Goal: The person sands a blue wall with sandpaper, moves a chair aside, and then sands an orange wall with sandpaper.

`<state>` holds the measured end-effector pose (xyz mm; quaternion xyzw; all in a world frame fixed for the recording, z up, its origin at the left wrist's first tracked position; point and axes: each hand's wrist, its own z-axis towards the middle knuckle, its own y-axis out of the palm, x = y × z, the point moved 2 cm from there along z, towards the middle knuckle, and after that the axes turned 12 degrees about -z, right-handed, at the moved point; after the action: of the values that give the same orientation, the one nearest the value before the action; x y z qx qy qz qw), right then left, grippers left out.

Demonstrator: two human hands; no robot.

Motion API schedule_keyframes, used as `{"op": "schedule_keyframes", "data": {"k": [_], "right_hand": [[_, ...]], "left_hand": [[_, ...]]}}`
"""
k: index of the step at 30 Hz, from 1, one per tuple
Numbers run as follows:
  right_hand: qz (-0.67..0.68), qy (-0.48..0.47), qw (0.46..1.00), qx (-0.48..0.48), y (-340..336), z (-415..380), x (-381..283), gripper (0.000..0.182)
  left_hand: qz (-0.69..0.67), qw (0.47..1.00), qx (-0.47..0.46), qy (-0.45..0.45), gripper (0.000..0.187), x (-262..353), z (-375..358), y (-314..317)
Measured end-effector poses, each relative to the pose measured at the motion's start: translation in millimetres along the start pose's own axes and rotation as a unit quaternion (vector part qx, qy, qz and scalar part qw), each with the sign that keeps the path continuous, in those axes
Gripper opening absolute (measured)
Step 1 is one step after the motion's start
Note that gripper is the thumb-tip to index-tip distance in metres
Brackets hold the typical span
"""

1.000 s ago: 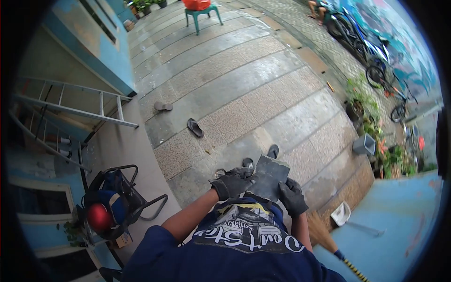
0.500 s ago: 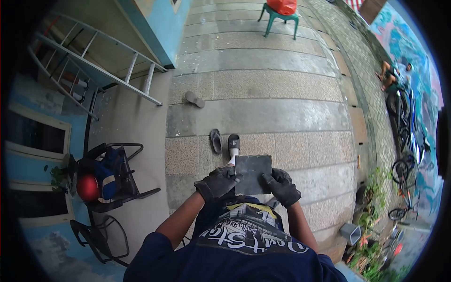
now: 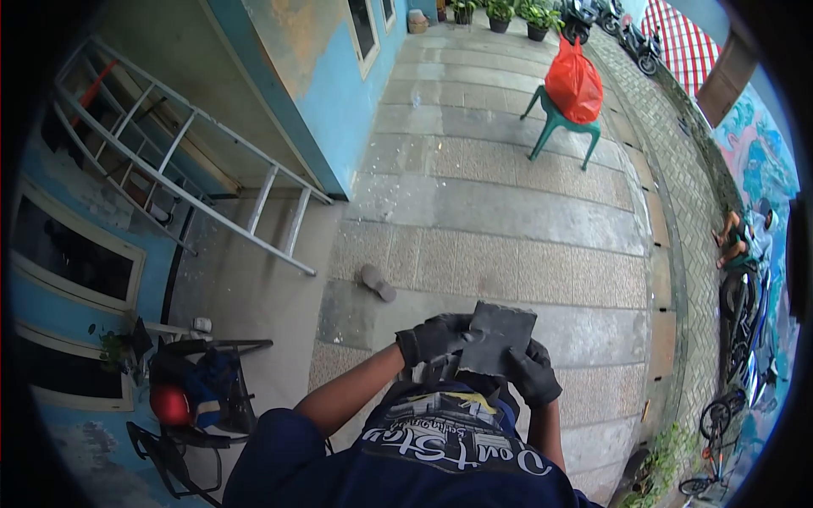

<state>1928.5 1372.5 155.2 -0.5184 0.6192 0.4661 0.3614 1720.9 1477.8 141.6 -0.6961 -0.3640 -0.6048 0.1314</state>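
Note:
A flat, dark grey square slab [image 3: 498,337] is held in front of my chest. My left hand [image 3: 434,338], in a black glove, grips its left edge. My right hand [image 3: 533,375], also gloved in black, holds its lower right corner. Below the hands shows my dark blue shirt with white lettering [image 3: 449,444]. The slab hides whatever lies on the pavement straight under it.
An aluminium ladder [image 3: 182,165] lies by the blue wall. A single sandal [image 3: 378,282] rests on the paving. A green stool [image 3: 559,127] carries a red bag [image 3: 573,82]. A black chair [image 3: 199,389] holds a red helmet. A person sits at the right beside parked motorbikes [image 3: 745,292].
The view has swung up and left along the pavement. The slab stays in both hands, now tilted slightly and closer to the chest. The sandals near my feet have left view.

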Motion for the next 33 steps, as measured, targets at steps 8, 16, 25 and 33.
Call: {"op": "schedule_keyframes", "data": {"k": [8, 16, 25, 33], "right_hand": [[0.02, 0.073, 0.995, -0.071, -55.5, 248.3, -28.4, 0.036], [-0.188, 0.099, 0.961, -0.176, -69.7, 520.9, -182.0, 0.041], [-0.211, 0.094, 0.952, -0.203, -67.8, 775.7, -217.2, 0.044], [-0.239, 0.04, 0.953, -0.184, -84.0, 1007.4, -272.8, 0.029]], "left_hand": [[0.228, 0.971, 0.057, -0.043, 0.048, 29.8, 192.5, -133.2], [-0.06, 0.976, 0.206, 0.03, 0.039, 143.1, 343.8, -282.3], [-0.214, 0.939, 0.27, -0.019, 0.037, 202.0, 490.3, -455.9], [-0.192, 0.956, 0.222, -0.002, 0.029, 260.7, 665.6, -630.1]]}}
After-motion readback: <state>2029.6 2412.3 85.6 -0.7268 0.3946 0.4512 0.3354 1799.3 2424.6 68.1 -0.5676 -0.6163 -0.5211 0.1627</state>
